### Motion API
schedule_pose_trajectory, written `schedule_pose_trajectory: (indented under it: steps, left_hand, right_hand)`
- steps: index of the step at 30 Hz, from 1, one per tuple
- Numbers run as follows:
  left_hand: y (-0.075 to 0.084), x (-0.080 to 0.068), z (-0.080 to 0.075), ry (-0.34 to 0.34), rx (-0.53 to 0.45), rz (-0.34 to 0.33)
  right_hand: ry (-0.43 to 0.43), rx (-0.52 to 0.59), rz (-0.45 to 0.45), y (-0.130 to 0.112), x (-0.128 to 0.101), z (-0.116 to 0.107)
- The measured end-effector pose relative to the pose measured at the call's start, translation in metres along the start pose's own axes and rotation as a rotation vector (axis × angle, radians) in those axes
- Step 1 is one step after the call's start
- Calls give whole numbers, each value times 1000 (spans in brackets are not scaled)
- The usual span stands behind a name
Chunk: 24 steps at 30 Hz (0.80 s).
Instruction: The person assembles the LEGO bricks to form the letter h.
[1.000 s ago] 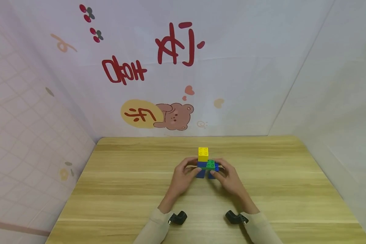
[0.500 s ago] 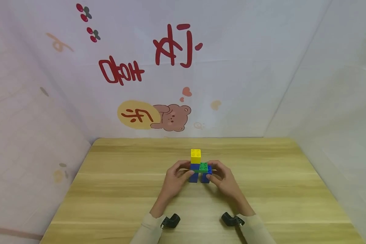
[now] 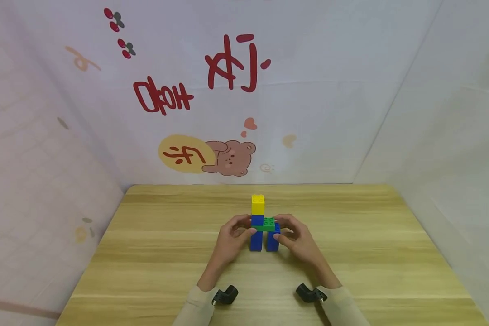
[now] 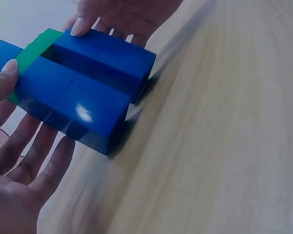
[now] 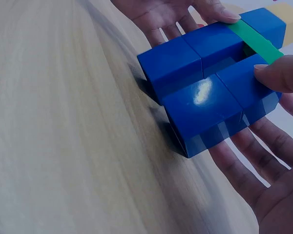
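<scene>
Both hands hold one toy building-block model, upright in the head view. Its two legs are stacked blue blocks (image 3: 256,241), bridged by a flat green block (image 3: 265,227). A further blue block (image 3: 257,220) and a yellow block (image 3: 258,206) rise above the left leg. My left hand (image 3: 230,240) grips the left side, thumb on the front near the green block and fingers behind. On the other side, my right hand (image 3: 301,240) pinches the right leg, its thumb on the upper blue block (image 5: 254,80). In both wrist views the leg ends are close over the tabletop.
The wood-grain table (image 3: 167,262) extends around the hands. A white printed sheet (image 3: 322,99) with red characters and a bear stands behind it, and pale side walls flank both edges. Black camera mounts (image 3: 226,295) sit at the wrists.
The block model has moved left and closer to the person, tipping more upright so more of its blue legs shows. Both hands keep their hold; the head view has shifted slightly.
</scene>
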<state>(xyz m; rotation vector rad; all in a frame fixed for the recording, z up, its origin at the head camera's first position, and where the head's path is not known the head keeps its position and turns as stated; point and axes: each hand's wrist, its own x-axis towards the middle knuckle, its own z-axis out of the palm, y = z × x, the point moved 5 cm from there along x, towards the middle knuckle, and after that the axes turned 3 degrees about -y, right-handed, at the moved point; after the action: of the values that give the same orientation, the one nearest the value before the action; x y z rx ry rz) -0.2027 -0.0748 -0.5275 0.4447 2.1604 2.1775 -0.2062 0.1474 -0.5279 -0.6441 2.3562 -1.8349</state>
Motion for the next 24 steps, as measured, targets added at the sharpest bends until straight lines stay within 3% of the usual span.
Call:
schedule_pose_trajectory:
  steps: [24]
  left_hand:
    - [-10,-1,-7,-27,39,-104]
  right_hand:
    - [-14,-18,65,8,0,7]
